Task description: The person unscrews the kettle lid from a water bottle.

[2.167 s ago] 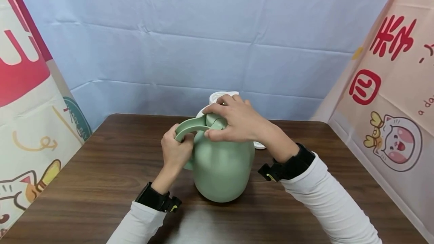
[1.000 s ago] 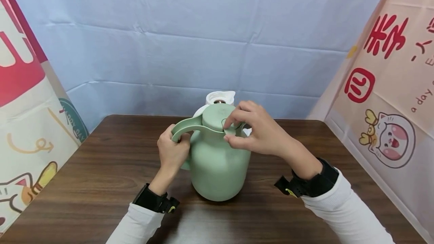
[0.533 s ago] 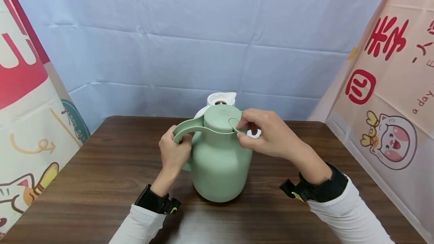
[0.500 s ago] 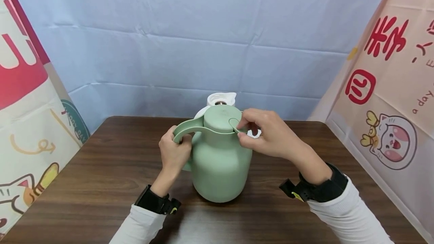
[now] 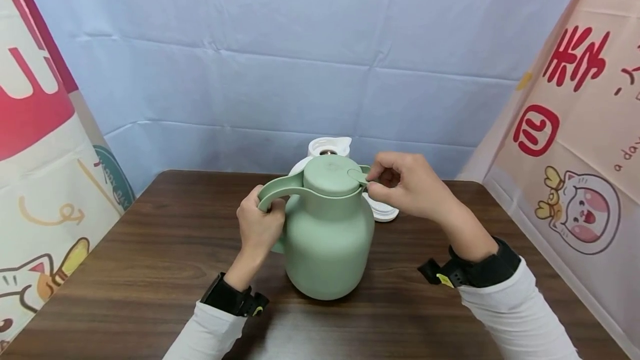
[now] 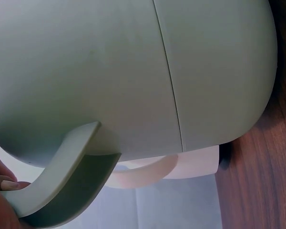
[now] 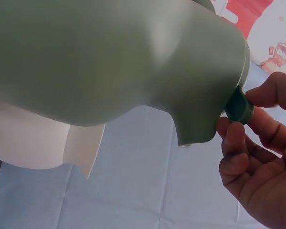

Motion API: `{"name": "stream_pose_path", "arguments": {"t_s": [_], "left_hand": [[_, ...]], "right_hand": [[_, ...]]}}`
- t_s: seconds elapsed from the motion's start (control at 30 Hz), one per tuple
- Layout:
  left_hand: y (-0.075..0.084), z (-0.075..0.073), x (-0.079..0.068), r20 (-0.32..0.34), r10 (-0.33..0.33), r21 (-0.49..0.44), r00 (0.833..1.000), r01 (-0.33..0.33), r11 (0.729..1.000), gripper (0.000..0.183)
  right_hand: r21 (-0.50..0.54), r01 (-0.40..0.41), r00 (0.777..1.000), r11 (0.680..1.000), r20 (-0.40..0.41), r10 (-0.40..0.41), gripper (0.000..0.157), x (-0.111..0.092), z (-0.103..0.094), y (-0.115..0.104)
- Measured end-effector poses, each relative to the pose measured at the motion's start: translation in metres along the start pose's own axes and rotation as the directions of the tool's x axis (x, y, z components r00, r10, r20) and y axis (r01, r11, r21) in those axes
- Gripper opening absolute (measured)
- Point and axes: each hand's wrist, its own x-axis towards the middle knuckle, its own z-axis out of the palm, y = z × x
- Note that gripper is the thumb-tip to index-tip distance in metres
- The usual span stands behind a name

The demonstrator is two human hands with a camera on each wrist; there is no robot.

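Observation:
A pale green thermos jug (image 5: 327, 249) stands upright on the wooden table. My left hand (image 5: 260, 216) grips its handle (image 5: 281, 186) on the left; fingers curl round the handle (image 6: 62, 179) in the left wrist view too. A round green lid (image 5: 327, 174) sits in the jug's neck, its small tab (image 5: 361, 176) pointing right, toward the spout. Thumb and fingers of my right hand (image 5: 410, 182) pinch this tab. Close up in the right wrist view, the tab's dark green underside (image 7: 239, 107) shows between thumb and fingers, just above the spout (image 7: 195, 131).
Behind the green jug stands a white jug (image 5: 330, 146), mostly hidden, its mouth uncovered. A white lid-like piece (image 5: 384, 211) lies on the table (image 5: 175, 249) to the right. A pale blue cloth (image 5: 280, 60) hangs behind, with printed cloths on both sides.
My right hand has gone from over the lid's top to its tab. The lid has turned, its tab swinging from the front round to the right. My left hand keeps its hold on the handle.

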Motion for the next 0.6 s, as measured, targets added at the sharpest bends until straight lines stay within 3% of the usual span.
{"name": "stream_pose_path", "arguments": {"t_s": [0.13, 0.33, 0.6], "left_hand": [[-0.021, 0.004, 0.0, 0.01, -0.004, 0.005, 1.0, 0.004, 1.0, 0.028], [-0.023, 0.004, 0.001, 0.006, 0.016, 0.007, 1.0, -0.016, 1.0, 0.028], [-0.023, 0.004, 0.0, 0.007, 0.011, 0.002, 1.0, -0.011, 1.0, 0.027]], "right_hand": [[-0.022, -0.041, 0.999, 0.999, 0.012, 0.041, 0.013, 0.001, -0.002, 0.002], [-0.084, -0.088, 0.995, 0.993, 0.041, 0.091, 0.008, 0.007, -0.004, 0.003], [-0.122, -0.156, 0.976, 0.98, 0.133, 0.172, 0.017, 0.021, -0.007, 0.01]]}}
